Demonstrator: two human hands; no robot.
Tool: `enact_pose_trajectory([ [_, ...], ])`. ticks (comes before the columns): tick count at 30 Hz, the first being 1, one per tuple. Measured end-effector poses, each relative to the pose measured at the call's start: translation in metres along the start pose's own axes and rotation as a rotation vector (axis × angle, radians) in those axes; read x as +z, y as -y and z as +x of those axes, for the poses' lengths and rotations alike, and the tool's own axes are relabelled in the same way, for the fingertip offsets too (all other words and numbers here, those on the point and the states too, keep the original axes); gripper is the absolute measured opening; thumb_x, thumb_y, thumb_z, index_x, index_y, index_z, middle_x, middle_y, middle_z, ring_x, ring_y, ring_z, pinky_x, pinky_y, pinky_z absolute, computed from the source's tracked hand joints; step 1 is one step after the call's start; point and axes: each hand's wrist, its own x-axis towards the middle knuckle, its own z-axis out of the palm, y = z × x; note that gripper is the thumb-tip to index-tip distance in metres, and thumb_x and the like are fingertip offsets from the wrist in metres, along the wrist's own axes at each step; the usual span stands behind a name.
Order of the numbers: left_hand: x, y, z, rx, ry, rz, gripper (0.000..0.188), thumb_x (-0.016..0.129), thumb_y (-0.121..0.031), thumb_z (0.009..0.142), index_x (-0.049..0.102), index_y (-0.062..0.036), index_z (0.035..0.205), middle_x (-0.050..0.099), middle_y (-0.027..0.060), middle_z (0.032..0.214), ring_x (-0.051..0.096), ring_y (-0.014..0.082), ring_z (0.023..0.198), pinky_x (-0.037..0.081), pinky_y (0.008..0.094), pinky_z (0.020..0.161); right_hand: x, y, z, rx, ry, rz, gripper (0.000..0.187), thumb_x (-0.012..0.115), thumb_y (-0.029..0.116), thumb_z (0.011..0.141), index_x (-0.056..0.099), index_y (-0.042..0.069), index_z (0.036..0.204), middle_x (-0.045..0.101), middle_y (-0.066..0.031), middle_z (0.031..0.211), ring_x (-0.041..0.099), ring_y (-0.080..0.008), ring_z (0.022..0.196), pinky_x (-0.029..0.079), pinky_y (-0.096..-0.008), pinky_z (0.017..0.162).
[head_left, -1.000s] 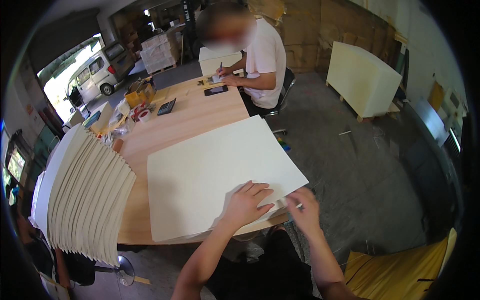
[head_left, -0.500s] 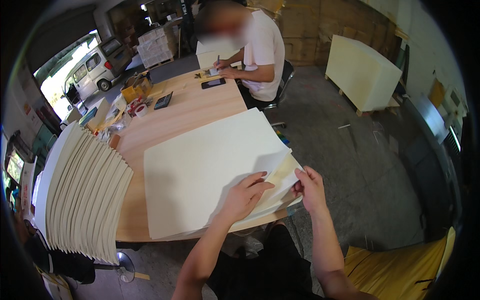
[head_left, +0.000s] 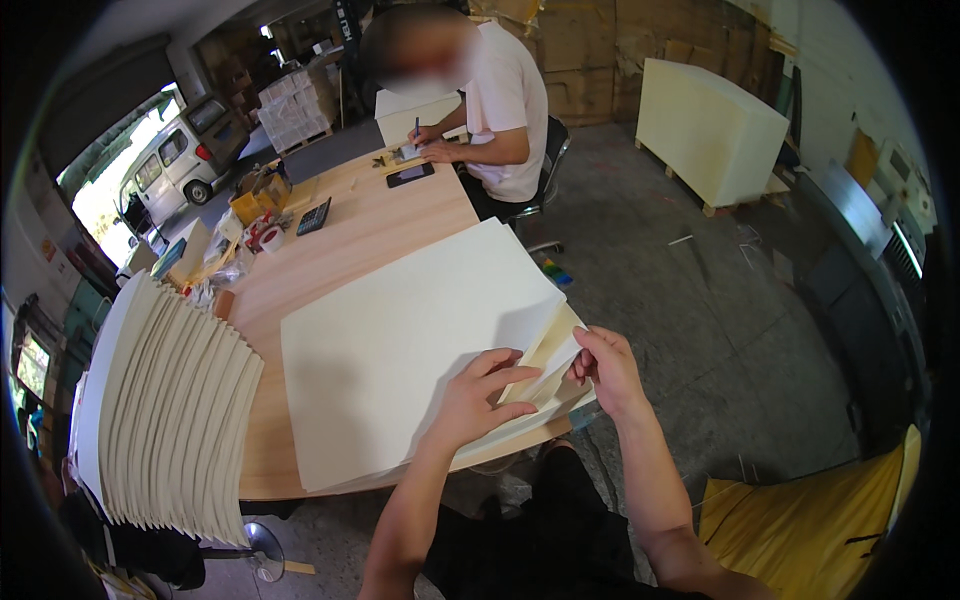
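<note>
A stack of large white paper sheets [head_left: 400, 330] lies on the near part of the wooden table, with its right-hand corner partly fanned so that cream-coloured layers show. My right hand [head_left: 608, 370] pinches the edge of a sheet at that corner between thumb and fingers. Just left of it, my left hand [head_left: 482, 398] rests on the top sheet with its fingers apart, the fingertips at the lifted edges. How many sheets the right hand has between its fingers cannot be made out.
A tall fanned pile of cream sheets [head_left: 180, 400] stands at the left on the table [head_left: 370, 225]. Farther back are a calculator [head_left: 314, 216], tape rolls [head_left: 270, 238] and a phone [head_left: 410, 175]. A person [head_left: 505, 110] sits writing at the far end. A wrapped pallet [head_left: 710, 130] stands beyond, right.
Both hands have stayed at the sheets' right corner. My left thumb is now spread farther from the fingers, and the corner layers stand more apart. The whole view has shifted slightly.
</note>
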Motion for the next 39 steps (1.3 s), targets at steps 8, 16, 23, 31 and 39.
enact_pose_trajectory([
  [8, 0.006, 0.000, -0.001, -0.040, -0.053, -0.039, 0.038, 0.077, -0.018, 0.093, 0.075, -0.0246, 0.131, 0.062, 0.0098, 0.143, 0.069, 0.0297, 0.117, 0.058, 0.0381, 0.096, -0.004, -0.016, -0.001, -0.325, -0.119, -0.670, 0.042, 0.065, 0.032, 0.105, 0.052, 0.010, 0.071, 0.054, -0.0003, 0.062, 0.060, -0.0126, 0.061, 0.043, -0.0276, 0.052],
  [16, 0.000, -0.012, 0.001, -0.008, 0.012, 0.078, 0.035, 0.083, -0.027, 0.088, 0.077, -0.0254, 0.122, 0.059, 0.0094, 0.145, 0.069, 0.0291, 0.118, 0.058, 0.0385, 0.097, 0.001, -0.001, 0.002, -0.007, -0.011, 0.068, 0.035, 0.064, 0.025, 0.105, 0.053, 0.013, 0.074, 0.057, -0.0001, 0.064, 0.062, -0.0123, 0.058, 0.043, -0.0265, 0.052],
  [23, 0.002, 0.001, -0.002, 0.021, -0.043, -0.012, 0.042, 0.086, -0.027, 0.085, 0.076, -0.0203, 0.126, 0.064, 0.0108, 0.137, 0.069, 0.0285, 0.118, 0.059, 0.0386, 0.095, -0.002, -0.004, 0.000, -0.016, -0.013, 0.039, 0.036, 0.066, 0.027, 0.104, 0.054, 0.011, 0.074, 0.057, 0.0004, 0.064, 0.060, -0.0111, 0.058, 0.043, -0.0257, 0.052],
  [31, 0.002, 0.000, -0.002, -0.001, -0.033, -0.014, 0.048, 0.086, -0.028, 0.086, 0.074, -0.0238, 0.132, 0.060, 0.0111, 0.146, 0.068, 0.0294, 0.120, 0.059, 0.0386, 0.096, 0.004, -0.002, -0.002, -0.048, -0.038, -0.068, 0.038, 0.066, 0.026, 0.104, 0.051, 0.012, 0.073, 0.056, 0.0003, 0.065, 0.060, -0.0122, 0.058, 0.044, -0.0262, 0.052],
  [39, 0.004, -0.001, -0.003, -0.001, -0.024, 0.014, 0.051, 0.088, -0.027, 0.084, 0.074, -0.0268, 0.133, 0.059, 0.0094, 0.148, 0.068, 0.0284, 0.121, 0.060, 0.0396, 0.096, 0.001, -0.007, 0.001, -0.017, 0.005, 0.103, 0.037, 0.064, 0.025, 0.106, 0.050, 0.012, 0.074, 0.056, -0.0006, 0.066, 0.061, -0.0124, 0.058, 0.044, -0.0259, 0.052],
])
